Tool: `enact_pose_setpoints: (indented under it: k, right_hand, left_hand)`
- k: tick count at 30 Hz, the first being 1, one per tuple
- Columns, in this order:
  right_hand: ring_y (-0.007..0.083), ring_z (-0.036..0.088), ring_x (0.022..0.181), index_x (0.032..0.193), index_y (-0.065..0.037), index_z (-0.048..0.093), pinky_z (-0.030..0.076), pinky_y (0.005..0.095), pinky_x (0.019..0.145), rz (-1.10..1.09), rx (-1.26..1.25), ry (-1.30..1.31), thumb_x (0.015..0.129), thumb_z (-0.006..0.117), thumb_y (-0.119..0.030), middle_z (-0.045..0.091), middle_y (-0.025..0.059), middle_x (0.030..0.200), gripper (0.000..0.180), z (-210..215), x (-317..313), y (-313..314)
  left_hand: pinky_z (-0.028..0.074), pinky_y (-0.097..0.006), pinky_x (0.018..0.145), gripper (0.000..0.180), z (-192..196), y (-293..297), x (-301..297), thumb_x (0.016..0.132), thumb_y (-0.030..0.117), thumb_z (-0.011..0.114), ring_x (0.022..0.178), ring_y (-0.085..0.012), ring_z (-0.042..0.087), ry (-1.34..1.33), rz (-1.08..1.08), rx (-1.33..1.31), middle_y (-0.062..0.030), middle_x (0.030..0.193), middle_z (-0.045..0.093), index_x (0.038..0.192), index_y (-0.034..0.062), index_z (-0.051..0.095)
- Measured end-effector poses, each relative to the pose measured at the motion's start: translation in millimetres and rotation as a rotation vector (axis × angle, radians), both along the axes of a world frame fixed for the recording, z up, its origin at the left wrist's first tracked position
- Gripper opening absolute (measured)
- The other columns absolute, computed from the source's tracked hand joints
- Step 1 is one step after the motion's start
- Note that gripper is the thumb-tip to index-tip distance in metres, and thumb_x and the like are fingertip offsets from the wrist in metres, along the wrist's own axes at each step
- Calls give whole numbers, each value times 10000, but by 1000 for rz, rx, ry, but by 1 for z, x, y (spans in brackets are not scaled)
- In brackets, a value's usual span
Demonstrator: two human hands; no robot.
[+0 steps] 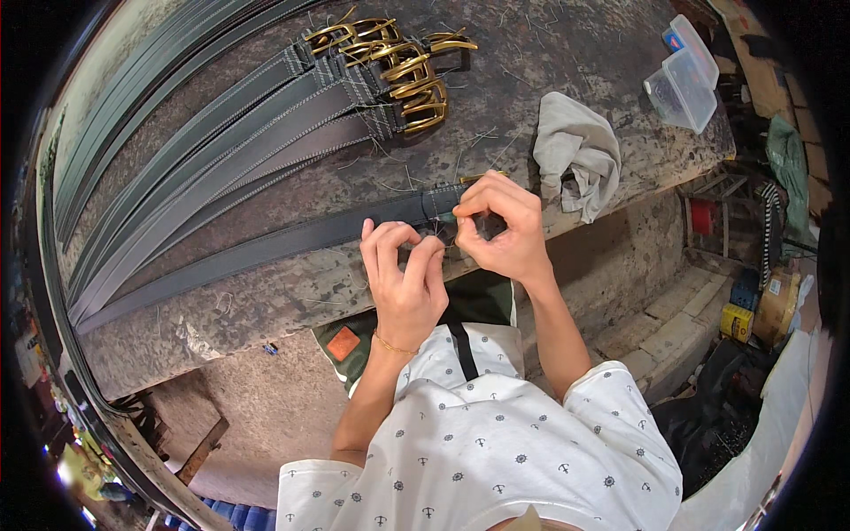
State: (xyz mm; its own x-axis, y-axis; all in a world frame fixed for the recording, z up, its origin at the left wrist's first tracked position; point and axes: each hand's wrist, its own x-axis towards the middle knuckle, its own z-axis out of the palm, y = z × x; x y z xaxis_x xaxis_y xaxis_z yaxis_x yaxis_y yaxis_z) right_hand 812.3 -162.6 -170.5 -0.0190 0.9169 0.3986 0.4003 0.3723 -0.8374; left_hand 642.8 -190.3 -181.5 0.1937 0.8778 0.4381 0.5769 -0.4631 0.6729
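Observation:
A dark grey leather belt [292, 243] with stitched edges lies along the near side of the worktable. Both hands meet over its buckle end. My left hand [403, 279] is closed in a pinch just below the belt's edge, near some fine thread ends. To its right, my right hand [505, 226] is pinched too, thumb against forefinger, over the end of the strap. What either pinch holds is too small to make out. A bit of gold buckle [482, 178] shows behind the right hand, which hides most of that end. Something small and green peeks out beside the right fingertips.
Several belts with gold buckles [407, 75] lie piled at the far left, beside more grey straps [133, 111]. Loose thread scraps dot the worktable [505, 80]. A grey cloth [575, 146] and a clear plastic box [682, 88] sit right. An orange-brown piece [343, 343] rests near my lap.

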Motion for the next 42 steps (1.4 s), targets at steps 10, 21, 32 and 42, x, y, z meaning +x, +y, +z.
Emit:
enact_pose_setpoints:
  k: [10,21,32,42]
  right_hand:
    - [115,544,640,809,3,651,423,245,558,-34,-87,160,724,680,62,637,52,777,108,-3,7,-3]
    - [192,609,697,802,0,652,485,297,603,16,58,-20,708,691,40,645,78,766,110,-5,0,-2]
    - [121,635,759,1086,57,698,511,245,690,-213,-38,898,905,670,43,706,91,905,183,17,66,-39]
    - [157,677,860,1103,44,711,563,274,788,-525,206,791,909,703,24,722,103,1008,195,10,173,-99]
  left_hand:
    - [382,-572,1080,160,0,0,-3,768,-68,676,1000,-318,539,-62,-34,-14,-101,962,512,893,23,637]
    - [384,-561,1080,163,-1,-2,-4,763,-73,672,986,-314,551,-37,-31,37,-104,950,513,892,18,630]
    - [465,-429,1014,243,53,67,77,831,61,668,1169,-393,583,-121,-172,70,-218,1241,612,1061,-9,637]
    - [464,-489,942,498,69,54,51,660,-42,658,1112,-411,548,187,-316,147,-227,1143,558,1145,-11,549]
